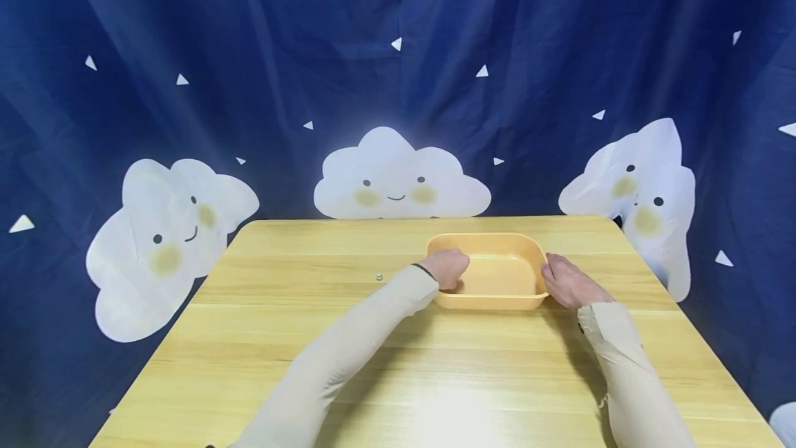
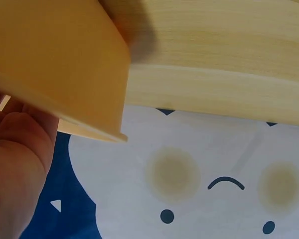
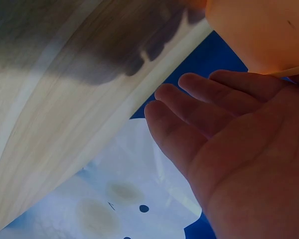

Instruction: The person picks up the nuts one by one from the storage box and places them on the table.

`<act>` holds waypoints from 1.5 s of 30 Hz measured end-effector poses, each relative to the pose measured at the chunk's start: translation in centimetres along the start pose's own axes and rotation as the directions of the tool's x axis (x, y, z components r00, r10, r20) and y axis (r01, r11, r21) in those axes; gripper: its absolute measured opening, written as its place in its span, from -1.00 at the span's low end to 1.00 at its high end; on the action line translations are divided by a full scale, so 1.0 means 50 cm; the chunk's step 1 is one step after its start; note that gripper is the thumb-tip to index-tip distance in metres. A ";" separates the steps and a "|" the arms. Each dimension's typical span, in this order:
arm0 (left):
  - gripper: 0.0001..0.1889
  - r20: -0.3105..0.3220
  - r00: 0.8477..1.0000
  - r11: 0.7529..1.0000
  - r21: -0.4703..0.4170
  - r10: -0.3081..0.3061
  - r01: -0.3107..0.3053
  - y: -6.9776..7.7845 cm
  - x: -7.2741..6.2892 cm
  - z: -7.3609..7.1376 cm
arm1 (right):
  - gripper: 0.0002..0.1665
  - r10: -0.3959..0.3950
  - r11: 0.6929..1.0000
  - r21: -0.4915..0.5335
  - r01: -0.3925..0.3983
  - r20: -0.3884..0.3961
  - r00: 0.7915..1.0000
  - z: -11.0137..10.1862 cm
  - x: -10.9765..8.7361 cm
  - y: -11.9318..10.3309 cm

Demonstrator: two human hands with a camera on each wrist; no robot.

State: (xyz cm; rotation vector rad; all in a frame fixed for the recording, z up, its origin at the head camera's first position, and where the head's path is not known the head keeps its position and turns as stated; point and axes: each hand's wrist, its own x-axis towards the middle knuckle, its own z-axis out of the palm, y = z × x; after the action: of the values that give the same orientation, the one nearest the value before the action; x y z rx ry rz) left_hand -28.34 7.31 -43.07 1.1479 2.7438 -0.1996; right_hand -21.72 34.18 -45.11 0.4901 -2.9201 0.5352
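Note:
A yellow-orange plastic basin [image 1: 497,302], roughly rectangular with rounded corners, is on the table in the head view. My left hand [image 1: 447,269] reaches over its left end with curled fingers inside. In the left wrist view the basin's wall [image 2: 60,55] hides those fingertips, so I cannot tell whether they hold anything. My right hand [image 1: 573,283] is at the basin's right end, touching the rim. Its fingers [image 3: 177,132] stretch out straight in the right wrist view, beside the outer wall [image 3: 259,35]; the thumb is mostly hidden.
A small shiny round piece [image 1: 379,276] lies on the wooden table [image 1: 280,337], left of the basin. Behind the table hangs a dark blue curtain [image 1: 348,54] with white clouds and triangles. A light glare marks the table's near middle.

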 end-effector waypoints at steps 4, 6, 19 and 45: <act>-0.90 -0.016 0.999 0.999 0.014 0.034 -0.034 0.001 -0.001 -0.001 | -0.60 0.000 1.000 0.014 0.000 0.003 1.000 -0.002 0.000 0.002; -0.87 -0.025 0.999 0.999 0.005 0.045 -0.045 0.001 -0.001 -0.001 | -0.62 0.016 0.999 0.030 -0.016 0.014 1.000 -0.001 0.001 0.003; -0.40 -0.050 0.997 0.982 -0.175 0.067 -0.075 -0.016 -0.008 0.008 | -0.63 0.052 0.995 0.083 -0.056 0.052 0.997 -0.001 0.005 0.006; -0.51 -0.043 0.999 0.970 -0.241 0.012 -0.022 -0.028 -0.018 0.000 | -0.58 0.056 0.997 0.055 -0.059 0.050 0.997 -0.008 0.003 -0.001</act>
State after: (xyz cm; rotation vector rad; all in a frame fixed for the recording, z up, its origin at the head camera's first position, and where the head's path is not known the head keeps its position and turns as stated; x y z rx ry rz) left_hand -28.73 5.71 -42.81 1.1199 2.6977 0.1584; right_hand -21.84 34.22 -44.71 0.4333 -2.9806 0.6231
